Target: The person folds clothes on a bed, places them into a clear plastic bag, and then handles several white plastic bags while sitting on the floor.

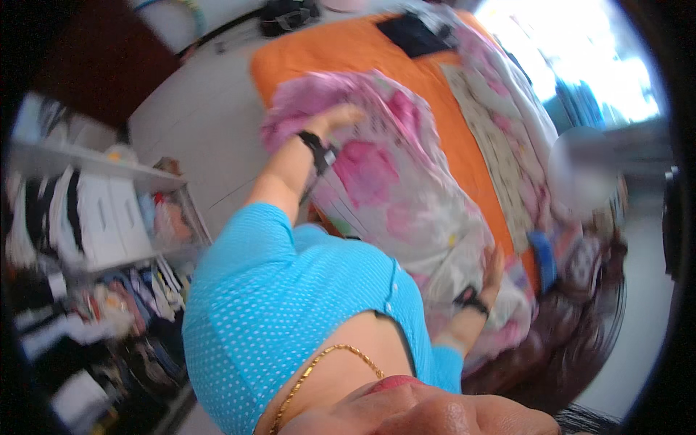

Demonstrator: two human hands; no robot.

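Note:
Before me a floral quilt (370, 174), white with pink flowers, lies crumpled over the near part of a bed with an orange sheet (321, 49). My left hand (340, 116) reaches out over its far left part, by the pink folds, a black band around the wrist. Motion blur hides whether those fingers grip the cloth. At the quilt's right edge is my right hand (493, 266), its fingers reaching along the fabric, also with a dark wristband. Whether it pinches the quilt is unclear.
A beige patterned strip (484, 147) and a second floral bedcover (505, 92) lie along the bed's far side. Dark cloth (416, 35) rests at the top. Open shelves (98, 168) with clothes stand at left, beside the tiled floor (201, 125). Dark carved furniture (576, 321) borders the right.

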